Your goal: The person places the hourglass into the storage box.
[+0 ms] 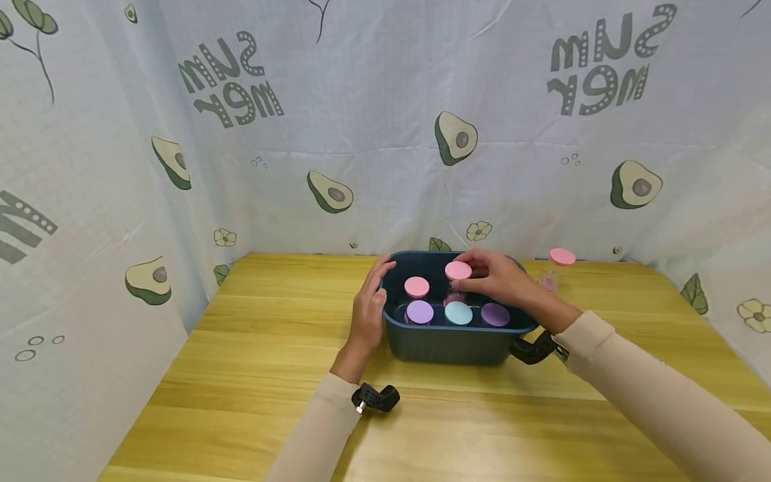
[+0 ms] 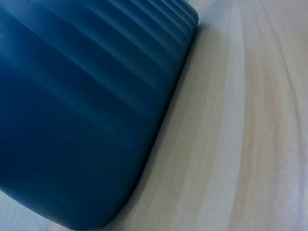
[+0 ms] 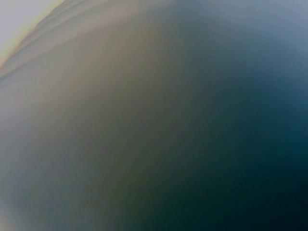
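A dark blue ribbed bin (image 1: pixel 448 345) stands on the table. In it stand several small jars, with a pink lid (image 1: pixel 417 287), a lilac lid (image 1: pixel 419 312), a pale blue lid (image 1: pixel 458 313) and a purple lid (image 1: pixel 495 314). My right hand (image 1: pixel 496 276) reaches over the bin and pinches a clear jar with a pink lid (image 1: pixel 458 270) between thumb and fingers. At the bin's left end, my left hand (image 1: pixel 367 311) rests against the rim, its fingers extended. The bin's side (image 2: pixel 96 96) fills much of the left wrist view; the right wrist view is blurred.
Behind the bin on the right, another clear jar with a pink lid (image 1: pixel 562 257) is on the wooden table (image 1: pixel 253 375). A white curtain (image 1: pixel 385 134) printed with avocados hangs along the table's back edge and sides.
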### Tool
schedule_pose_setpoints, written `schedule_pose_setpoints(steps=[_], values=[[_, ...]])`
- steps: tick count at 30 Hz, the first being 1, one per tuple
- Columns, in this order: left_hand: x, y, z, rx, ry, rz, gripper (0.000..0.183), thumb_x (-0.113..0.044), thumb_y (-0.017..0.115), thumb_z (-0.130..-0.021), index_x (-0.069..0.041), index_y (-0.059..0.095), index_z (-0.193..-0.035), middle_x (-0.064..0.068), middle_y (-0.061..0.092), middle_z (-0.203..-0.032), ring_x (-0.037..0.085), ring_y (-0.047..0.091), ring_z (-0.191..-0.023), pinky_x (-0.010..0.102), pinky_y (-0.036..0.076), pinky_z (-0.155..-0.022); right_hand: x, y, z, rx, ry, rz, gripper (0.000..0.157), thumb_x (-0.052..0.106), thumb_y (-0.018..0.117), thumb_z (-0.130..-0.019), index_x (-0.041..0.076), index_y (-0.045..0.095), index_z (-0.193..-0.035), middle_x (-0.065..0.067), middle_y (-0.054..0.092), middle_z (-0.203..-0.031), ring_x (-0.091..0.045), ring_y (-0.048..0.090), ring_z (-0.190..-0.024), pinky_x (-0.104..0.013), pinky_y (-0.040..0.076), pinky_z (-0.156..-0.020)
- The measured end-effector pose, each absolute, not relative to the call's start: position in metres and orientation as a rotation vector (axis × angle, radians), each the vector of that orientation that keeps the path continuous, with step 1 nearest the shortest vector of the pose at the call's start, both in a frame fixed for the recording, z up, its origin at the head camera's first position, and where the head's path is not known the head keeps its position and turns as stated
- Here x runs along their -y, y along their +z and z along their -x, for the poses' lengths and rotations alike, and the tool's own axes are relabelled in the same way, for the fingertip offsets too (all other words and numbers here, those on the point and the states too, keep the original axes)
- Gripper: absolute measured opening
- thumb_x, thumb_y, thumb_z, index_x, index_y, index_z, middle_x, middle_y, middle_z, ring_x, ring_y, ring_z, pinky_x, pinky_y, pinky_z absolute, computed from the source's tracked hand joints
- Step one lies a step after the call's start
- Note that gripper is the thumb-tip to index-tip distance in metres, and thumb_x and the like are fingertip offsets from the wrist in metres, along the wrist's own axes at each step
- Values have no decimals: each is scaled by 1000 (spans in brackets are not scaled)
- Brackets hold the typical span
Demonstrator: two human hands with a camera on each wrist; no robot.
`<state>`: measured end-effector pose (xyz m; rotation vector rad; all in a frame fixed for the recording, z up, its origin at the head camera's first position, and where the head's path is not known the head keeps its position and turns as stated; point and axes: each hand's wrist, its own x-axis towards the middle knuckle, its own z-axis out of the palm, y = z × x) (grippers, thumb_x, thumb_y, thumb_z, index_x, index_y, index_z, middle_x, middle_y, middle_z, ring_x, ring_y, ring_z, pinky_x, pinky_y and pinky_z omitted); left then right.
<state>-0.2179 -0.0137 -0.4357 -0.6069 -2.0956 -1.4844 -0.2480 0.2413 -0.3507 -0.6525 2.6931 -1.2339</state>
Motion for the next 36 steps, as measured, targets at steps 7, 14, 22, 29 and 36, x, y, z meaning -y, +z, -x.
schedule_pose_setpoints(steps=[7, 14, 22, 29, 36], values=[[14, -437, 220, 2085, -1479, 607, 53, -23, 26, -93, -8, 49, -137, 1, 39, -151, 16, 32, -141, 45, 28, -113, -239, -353, 252, -2697, -1144, 655, 45, 23, 74, -84, 0, 59, -119, -14, 69, -108, -26, 64, -98, -46, 50, -91], [14, -438, 221, 2083, -1481, 610, 53, -22, 26, -92, -8, 49, -138, 3, 39, -151, 17, 32, -140, 46, 29, -112, -239, -359, 256, -2634, -1141, 729, 41, 15, 73, -84, -4, 58, -117, -16, 69, -105, -23, 64, -91, -38, 52, -86], [14, -438, 225, 2068, -1471, 621, 52, -21, 26, -93, -8, 49, -138, 7, 39, -151, 19, 33, -140, 46, 28, -113, -239, -360, 259, -2663, -1047, 741, 40, 18, 73, -85, -1, 60, -117, -16, 68, -109, -25, 64, -95, -45, 50, -90], [14, -436, 224, 2079, -1462, 608, 53, -22, 26, -92, -8, 49, -137, 4, 40, -151, 16, 33, -140, 45, 27, -113, -239, -361, 261, -2675, -979, 707, 41, 20, 73, -84, 1, 60, -119, -16, 66, -113, -29, 63, -102, -49, 49, -94], [12, -435, 224, 2083, -1473, 605, 53, -21, 26, -91, -8, 49, -137, 5, 40, -151, 16, 32, -140, 45, 27, -113, -241, -363, 261, -2677, -966, 672, 43, 20, 72, -84, 2, 60, -121, -17, 65, -116, -31, 62, -104, -50, 47, -95]])
